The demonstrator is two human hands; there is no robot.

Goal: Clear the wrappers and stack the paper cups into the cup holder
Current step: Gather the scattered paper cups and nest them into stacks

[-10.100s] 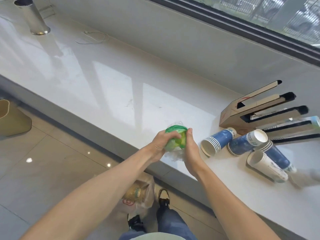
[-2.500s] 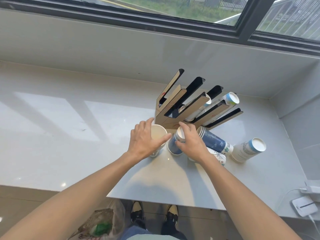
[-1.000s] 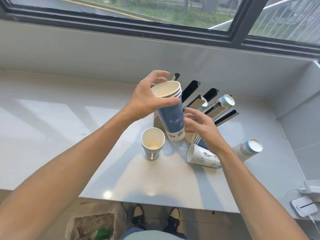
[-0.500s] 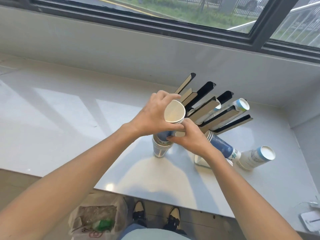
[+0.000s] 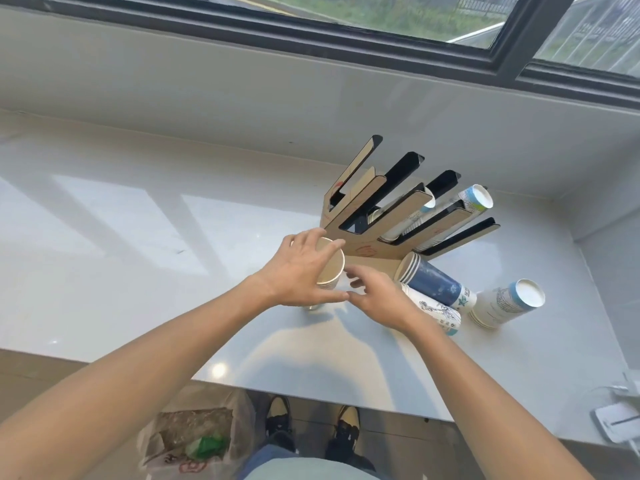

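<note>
The left hand (image 5: 298, 271) is wrapped around an upright stack of cups (image 5: 330, 268) standing on the desk (image 5: 138, 271), just in front of the holder (image 5: 367, 244); its fingers (image 5: 311, 237) curl over the rim and side, closed on the stack. The right hand (image 5: 377, 296) is just beside it, fingers spread and loose, holding nothing that I can see.

The wrappers look dealt with: none lie on the desk, and a bag (image 5: 194, 441) on the floor holds crumpled plastic and something green.

The cups are only partly done. The holder already carries at least two stacks (image 5: 474, 202) in its right-hand slots, while the left slots look empty. Three more stacks are outside it on the desk: a blue one (image 5: 436, 282) lying against the holder's base, a white one (image 5: 436, 313) touching it on the near side, and a third (image 5: 505, 303) a little further right.

So, by my reckoning, the upright stack and the three loose ones are left to be slotted in.
</note>
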